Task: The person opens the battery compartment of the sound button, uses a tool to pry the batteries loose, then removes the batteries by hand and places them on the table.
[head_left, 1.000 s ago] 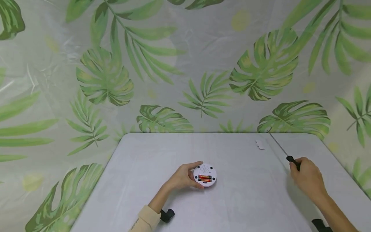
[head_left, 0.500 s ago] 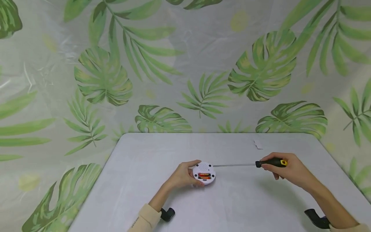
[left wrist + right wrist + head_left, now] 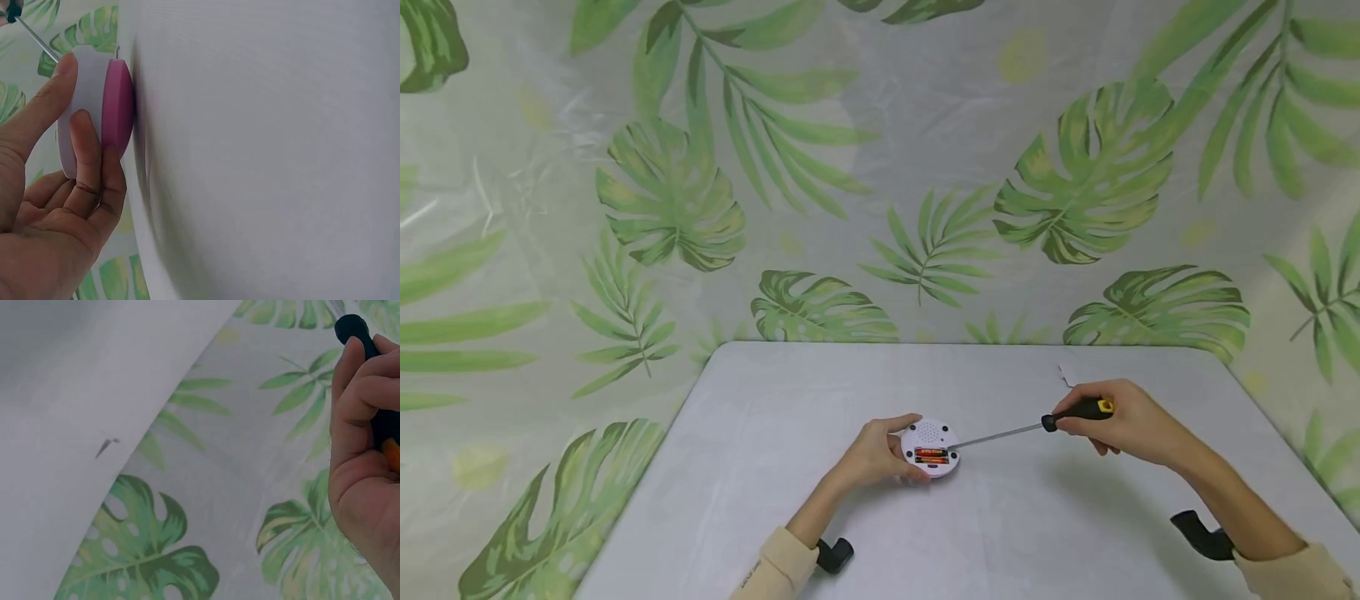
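Observation:
My left hand (image 3: 874, 452) grips a small round device (image 3: 931, 433) by its left side, thumb and fingers around the rim. Its white underside faces up, with a speaker grille, dark feet and an uncovered compartment holding two red batteries (image 3: 931, 456). The left wrist view shows a pink layer (image 3: 117, 106) on the device's other face, close to the table. My right hand (image 3: 1131, 425) holds a screwdriver (image 3: 1078, 412) by its black and yellow handle. The long shaft points left, and its tip meets the device at the right end of the battery compartment.
A small white piece (image 3: 1066, 377) lies near the table's far edge, partly behind the right hand. The white table (image 3: 820, 383) ends at a leaf-patterned backdrop (image 3: 925, 167). Black wrist mounts (image 3: 835, 556) show by both forearms.
My right hand has swung the screwdriver from the far right over to the device, its tip moving from the rim to the battery compartment. The left hand stays nearly still.

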`<state>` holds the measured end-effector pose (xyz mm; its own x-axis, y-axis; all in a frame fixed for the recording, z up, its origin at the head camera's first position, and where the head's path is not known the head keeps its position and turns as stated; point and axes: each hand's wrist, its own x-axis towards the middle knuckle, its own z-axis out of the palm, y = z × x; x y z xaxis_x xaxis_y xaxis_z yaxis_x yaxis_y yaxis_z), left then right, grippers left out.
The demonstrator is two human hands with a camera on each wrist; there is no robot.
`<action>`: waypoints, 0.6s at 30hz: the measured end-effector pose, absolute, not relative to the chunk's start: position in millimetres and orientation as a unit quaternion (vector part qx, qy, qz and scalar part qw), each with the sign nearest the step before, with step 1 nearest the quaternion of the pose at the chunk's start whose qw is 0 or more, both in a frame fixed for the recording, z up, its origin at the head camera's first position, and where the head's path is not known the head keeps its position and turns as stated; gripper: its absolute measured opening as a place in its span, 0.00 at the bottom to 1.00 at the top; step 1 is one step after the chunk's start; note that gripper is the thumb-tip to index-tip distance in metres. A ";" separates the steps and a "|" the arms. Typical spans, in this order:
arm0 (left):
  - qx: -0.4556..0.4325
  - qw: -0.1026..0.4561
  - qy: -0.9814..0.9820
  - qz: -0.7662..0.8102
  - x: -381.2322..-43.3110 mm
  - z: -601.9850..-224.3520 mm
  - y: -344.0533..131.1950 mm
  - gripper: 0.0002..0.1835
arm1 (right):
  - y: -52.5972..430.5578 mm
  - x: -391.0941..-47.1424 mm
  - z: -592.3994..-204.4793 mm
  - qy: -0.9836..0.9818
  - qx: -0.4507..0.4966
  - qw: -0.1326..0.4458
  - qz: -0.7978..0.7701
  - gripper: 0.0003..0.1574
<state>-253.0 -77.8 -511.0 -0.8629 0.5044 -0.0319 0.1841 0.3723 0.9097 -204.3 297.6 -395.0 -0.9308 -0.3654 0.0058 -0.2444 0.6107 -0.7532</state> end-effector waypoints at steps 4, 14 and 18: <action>0.215 0.152 0.815 0.517 -252.2 -510.5 -75.7 0.49 | 293.3 -205.9 -387.1 0.898 -0.179 0.084 -0.394 0.13; 0.206 0.147 0.818 0.517 -253.8 -512.8 -74.9 0.50 | 280.2 -213.5 -376.1 0.903 -0.209 0.086 -0.365 0.08; 0.212 0.139 0.826 0.504 -254.6 -512.1 -76.2 0.49 | 280.5 -218.1 -380.4 0.905 -0.190 0.088 -0.371 0.10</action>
<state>-254.6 -76.2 -512.1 -0.8716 0.4900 -0.0166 0.2096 0.4031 0.8908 -218.1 280.5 -380.4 -0.9123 -0.4092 -0.0179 -0.2787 0.6520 -0.7051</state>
